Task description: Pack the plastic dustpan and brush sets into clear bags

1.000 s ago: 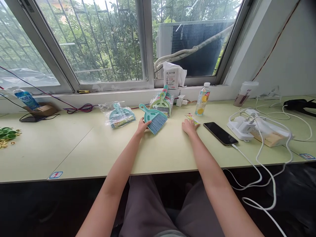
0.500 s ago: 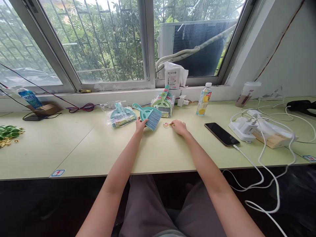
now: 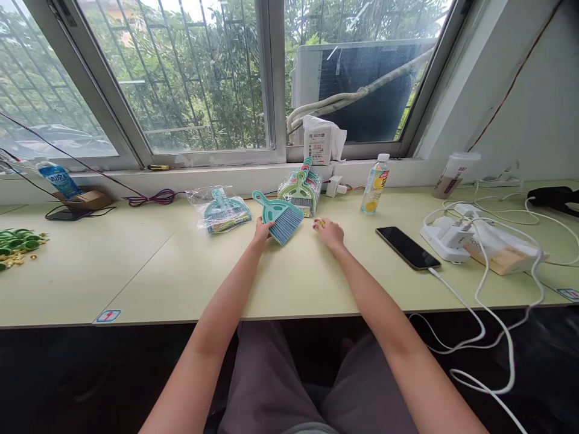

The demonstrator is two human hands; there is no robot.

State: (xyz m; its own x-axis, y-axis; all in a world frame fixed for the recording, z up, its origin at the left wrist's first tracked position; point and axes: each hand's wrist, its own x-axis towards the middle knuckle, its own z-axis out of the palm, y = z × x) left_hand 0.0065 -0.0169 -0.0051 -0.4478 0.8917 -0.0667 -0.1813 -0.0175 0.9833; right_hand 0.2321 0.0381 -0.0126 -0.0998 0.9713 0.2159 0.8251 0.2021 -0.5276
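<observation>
My left hand [image 3: 262, 231] is closed on the edge of a teal dustpan and brush set [image 3: 281, 218], tilted just above the table with its bristles toward the right. To its right, my right hand [image 3: 332, 232] is closed in a pinch on a small multicoloured piece [image 3: 317, 223], too small to make out and partly covered by the fingers. Behind the hands, a wrapped stack of dustpan and brush sets [image 3: 298, 194] leans at the wall. Left of my left hand lies another teal set in a clear plastic bag [image 3: 226, 212].
A drink bottle [image 3: 374, 185], a phone [image 3: 407, 247] on a cable and a power strip [image 3: 446, 238] with white cables are at right. Green and tan pieces [image 3: 20, 244] lie far left. The table's front edge [image 3: 298, 317] runs before my lap.
My left hand has shifted the dustpan set slightly right. The small multicoloured piece, previously flat beside my right fingertips, is now gathered into their pinch.
</observation>
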